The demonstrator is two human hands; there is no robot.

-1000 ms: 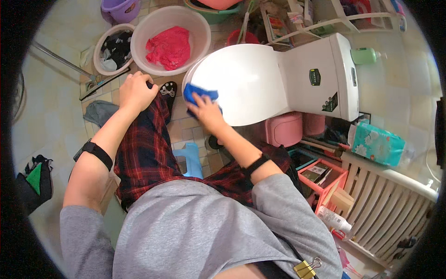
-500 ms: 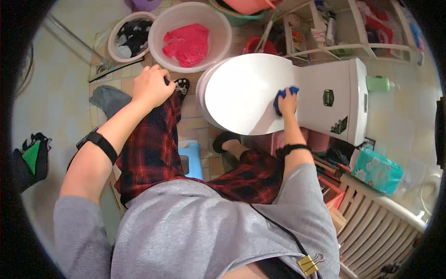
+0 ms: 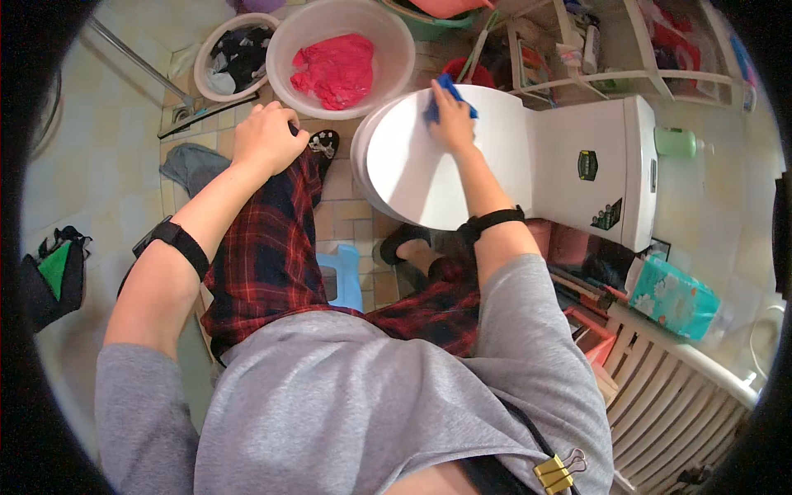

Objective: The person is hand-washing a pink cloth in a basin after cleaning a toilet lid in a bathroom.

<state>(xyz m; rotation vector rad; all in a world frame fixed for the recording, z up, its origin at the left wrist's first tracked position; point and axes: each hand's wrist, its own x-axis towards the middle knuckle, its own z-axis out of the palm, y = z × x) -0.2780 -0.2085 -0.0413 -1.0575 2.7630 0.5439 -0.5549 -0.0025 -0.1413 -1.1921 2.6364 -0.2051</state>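
Observation:
My right hand (image 3: 452, 124) presses a blue cloth (image 3: 467, 106) onto the far edge of the white toilet lid (image 3: 404, 177), which is down. The cloth is bunched under the fingers, so only part of it shows. The toilet's white tank (image 3: 590, 140) stands to the right of the lid. My left hand (image 3: 268, 140) rests over my left knee, its fingers curled. A small dark thing (image 3: 294, 128) peeks out at that hand's edge; what it is I cannot make out.
Beyond the lid stands a large whitish basin (image 3: 396, 66) with red cloth in it, beside a smaller basin (image 3: 202, 78) of dark laundry. A blue plastic stool (image 3: 348, 276) is between my legs. A white shelf rack (image 3: 619, 82) and slatted radiator (image 3: 660, 388) flank the toilet.
My right hand has slid the blue cloth left and away from me, from the lid's tank end to its far edge. My left hand has stayed nearly still.

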